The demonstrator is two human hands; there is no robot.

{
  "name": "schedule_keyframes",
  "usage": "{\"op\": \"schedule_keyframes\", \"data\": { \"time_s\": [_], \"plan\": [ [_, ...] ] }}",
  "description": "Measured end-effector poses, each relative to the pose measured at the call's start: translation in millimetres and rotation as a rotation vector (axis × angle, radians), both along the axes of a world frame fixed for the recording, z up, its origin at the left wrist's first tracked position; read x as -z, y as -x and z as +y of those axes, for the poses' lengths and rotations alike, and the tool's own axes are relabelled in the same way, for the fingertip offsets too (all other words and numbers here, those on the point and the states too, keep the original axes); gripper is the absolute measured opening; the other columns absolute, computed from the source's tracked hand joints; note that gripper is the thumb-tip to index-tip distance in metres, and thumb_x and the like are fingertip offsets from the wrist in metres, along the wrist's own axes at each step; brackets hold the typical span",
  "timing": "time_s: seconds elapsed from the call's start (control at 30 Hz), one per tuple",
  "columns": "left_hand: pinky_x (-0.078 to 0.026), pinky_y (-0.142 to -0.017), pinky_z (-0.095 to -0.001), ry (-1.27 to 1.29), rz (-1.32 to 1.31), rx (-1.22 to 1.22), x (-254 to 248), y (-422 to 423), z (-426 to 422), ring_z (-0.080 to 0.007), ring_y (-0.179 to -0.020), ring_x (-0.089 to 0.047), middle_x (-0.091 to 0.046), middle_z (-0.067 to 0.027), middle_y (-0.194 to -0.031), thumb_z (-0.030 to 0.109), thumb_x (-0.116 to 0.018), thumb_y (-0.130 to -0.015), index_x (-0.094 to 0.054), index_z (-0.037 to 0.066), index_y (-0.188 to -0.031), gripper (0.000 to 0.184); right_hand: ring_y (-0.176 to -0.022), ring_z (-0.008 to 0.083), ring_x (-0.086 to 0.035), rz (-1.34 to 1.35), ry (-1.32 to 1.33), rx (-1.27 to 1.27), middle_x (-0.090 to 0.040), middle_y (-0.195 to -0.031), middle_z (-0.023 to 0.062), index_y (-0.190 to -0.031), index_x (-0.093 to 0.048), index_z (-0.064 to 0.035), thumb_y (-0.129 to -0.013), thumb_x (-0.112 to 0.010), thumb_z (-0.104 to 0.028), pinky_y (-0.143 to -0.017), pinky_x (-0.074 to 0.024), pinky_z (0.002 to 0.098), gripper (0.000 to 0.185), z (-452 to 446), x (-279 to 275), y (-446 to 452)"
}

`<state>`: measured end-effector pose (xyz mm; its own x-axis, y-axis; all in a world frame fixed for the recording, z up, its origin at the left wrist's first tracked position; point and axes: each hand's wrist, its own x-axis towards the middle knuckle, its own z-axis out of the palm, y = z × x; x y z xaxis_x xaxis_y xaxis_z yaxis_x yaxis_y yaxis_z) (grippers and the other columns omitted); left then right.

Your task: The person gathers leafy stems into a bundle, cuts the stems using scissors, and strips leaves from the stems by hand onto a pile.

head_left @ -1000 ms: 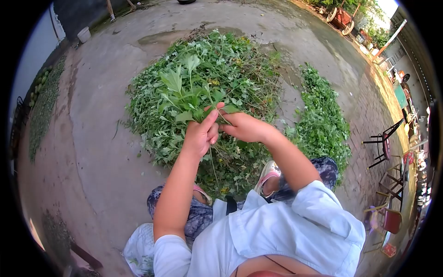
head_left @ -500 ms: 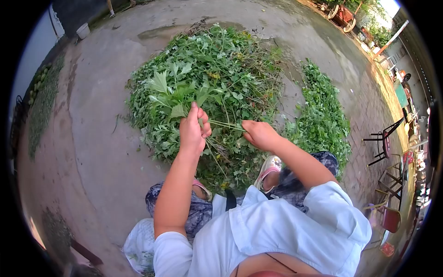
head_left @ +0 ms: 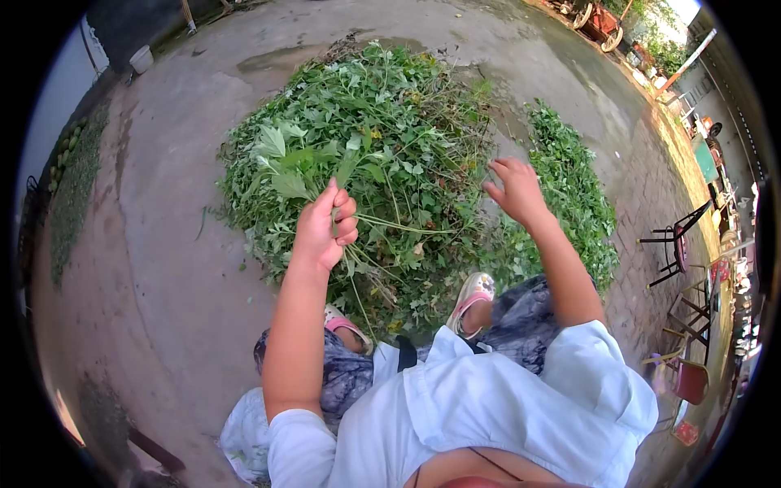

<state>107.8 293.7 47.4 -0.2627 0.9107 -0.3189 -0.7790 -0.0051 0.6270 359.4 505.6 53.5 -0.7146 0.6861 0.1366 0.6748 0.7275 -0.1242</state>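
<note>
My left hand point(head_left: 322, 225) is closed around a bunch of leafy green stems point(head_left: 294, 167). The broad lobed leaves fan out above the fist, and thin bare stems stick out to the right and down below it. My right hand point(head_left: 516, 189) is raised with its fingers apart and nothing visible in it, between the two heaps. Beneath the left hand spreads a large heap of cut leafy plants point(head_left: 382, 106), with dry stalks along its right side. A smaller, longer heap of green leaves point(head_left: 569, 195) lies to the right.
A white sack point(head_left: 244, 435) rests by my left hip. My feet, in clogs point(head_left: 473, 302), stand at the heap's near edge. Chairs point(head_left: 677, 244) line the right side, a white bucket point(head_left: 141, 59) stands far left, and a cart point(head_left: 600, 24) is at the far right.
My right hand has let go of the stems, opened, and moved right and away from me. My left hand, still holding the bunch, has shifted slightly left.
</note>
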Motion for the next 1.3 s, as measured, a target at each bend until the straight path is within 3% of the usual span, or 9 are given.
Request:
{"op": "schedule_keyframes", "data": {
  "time_s": [0.13,0.27,0.33,0.47,0.6,0.67,0.8,1.03,1.3],
  "plan": [
    [-0.018,-0.038,-0.0209,-0.008,-0.072,0.131,2,-12,4,-0.0059,-0.041,-0.021,-0.027,0.0039,-0.058,0.035,-0.038,-0.092,-0.036,0.014,-0.069,0.031,-0.108,0.0259,-0.049,0.321,0.989,-0.487,-0.051,-0.116,0.0186,-0.123,-0.039,0.0022,-0.084,-0.050,-0.043,-0.092,-0.0372,0.0342,0.061,-93,3,72],
    [-0.021,-0.035,-0.0191,0.098,0.028,-0.129,4,-8,0,-0.0051,-0.040,-0.022,-0.056,-0.0064,-0.077,0.038,-0.041,-0.090,-0.049,0.007,-0.084,0.033,-0.061,0.0228,-0.057,0.434,1.351,-0.206,-0.058,-0.063,0.0071,-0.095,-0.052,-0.0018,-0.089,-0.043,-0.023,-0.061,-0.0458,0.0343,0.024,-118,22,105],
    [-0.023,-0.035,-0.0180,0.067,0.093,-0.197,16,2,-2,-0.0037,-0.040,-0.025,-0.057,-0.0173,-0.106,0.046,-0.045,-0.086,-0.049,-0.002,-0.107,0.052,-0.063,0.0257,-0.057,0.575,1.051,-0.121,-0.057,-0.066,0.0090,-0.095,-0.052,-0.0015,-0.088,-0.044,-0.026,-0.061,-0.0462,0.0357,0.027,-117,19,117],
    [-0.027,-0.037,-0.0187,0.186,0.177,-0.196,28,-7,-4,-0.0033,-0.041,-0.030,-0.056,-0.0165,-0.108,0.049,-0.049,-0.083,-0.048,-0.005,-0.110,0.060,-0.072,0.0335,-0.057,0.604,0.352,-0.235,-0.053,-0.084,0.0171,-0.094,-0.052,0.0000,-0.086,-0.046,-0.037,-0.064,-0.0473,0.0402,0.039,-137,18,138],
    [-0.045,-0.065,-0.0247,0.183,0.127,-0.174,29,-11,-6,-0.0130,-0.074,-0.054,-0.059,-0.0095,-0.099,0.041,-0.040,-0.090,-0.058,0.003,-0.089,0.042,-0.077,0.0327,-0.056,0.292,0.445,-0.493,-0.049,-0.101,0.0199,-0.098,-0.053,0.0011,-0.084,-0.048,-0.037,-0.073,-0.0470,0.0389,0.041,-149,22,141],
    [-0.044,-0.063,-0.0248,0.193,0.173,-0.210,37,6,-15,-0.0121,-0.070,-0.051,-0.059,-0.0100,-0.098,0.039,-0.038,-0.091,-0.056,0.003,-0.082,0.041,-0.075,0.0300,-0.056,0.867,0.622,-0.709,-0.051,-0.096,0.0159,-0.096,-0.057,-0.0005,-0.085,-0.049,-0.029,-0.070,-0.0465,0.0358,0.032,-130,44,143],
    [-0.040,-0.058,-0.0247,0.226,0.371,-0.271,38,27,-22,-0.0106,-0.060,-0.043,-0.059,-0.0122,-0.097,0.035,-0.034,-0.093,-0.049,0.005,-0.067,0.043,-0.079,0.0280,-0.052,0.756,0.394,-0.074,-0.052,-0.083,0.0123,-0.082,-0.058,-0.0016,-0.079,-0.056,-0.016,-0.070,-0.0424,0.0357,0.014,-66,81,137],
    [-0.035,-0.047,-0.0249,0.197,0.249,-0.333,34,28,-17,-0.0104,-0.055,-0.041,-0.052,-0.0092,-0.089,0.025,-0.040,-0.092,-0.051,0.001,-0.079,0.029,-0.059,0.0270,-0.053,0.240,0.514,0.465,-0.057,-0.064,0.0114,-0.076,-0.064,-0.0012,-0.082,-0.055,-0.028,-0.060,-0.0429,0.0368,0.029,25,104,172],
    [-0.018,-0.035,-0.0209,0.235,0.251,-0.276,25,23,-4,-0.0035,-0.040,-0.024,-0.035,0.0042,-0.062,0.025,-0.043,-0.091,-0.052,0.000,-0.095,0.027,-0.059,0.0056,-0.045,0.887,0.900,0.035,-0.059,-0.066,0.0024,-0.075,-0.063,0.0011,-0.082,-0.058,-0.024,-0.055,-0.0385,0.0229,0.026,-1,50,179]
  ]
}}
